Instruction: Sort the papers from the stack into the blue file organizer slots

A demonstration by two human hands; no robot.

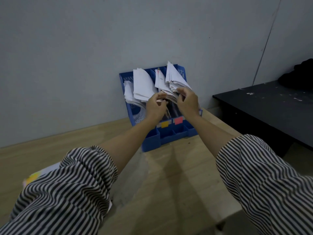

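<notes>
Down at the far left, a paper stack (43, 173) with yellow and white sheets peeks out from under the striped left sleeve (67, 187), lying on the wooden worktop (169, 175). Further right, the blue file organizer (169, 133) stands against the grey wall (84, 56), its upright slots filled with leaning white papers (143, 85). Yellow (164, 124) and pink (178, 120) labels sit on its front rail, above small open compartments. The left hand (155, 106) reaches into the middle slots, fingers curled in a grip on the lower edges of the sheets there. Just beside it, the right hand (187, 100) pinches the papers of the rightmost slot, fingers bent over their edges. Off to the right stands a black table (271, 106) with a dark bundle (298, 75) on it.
</notes>
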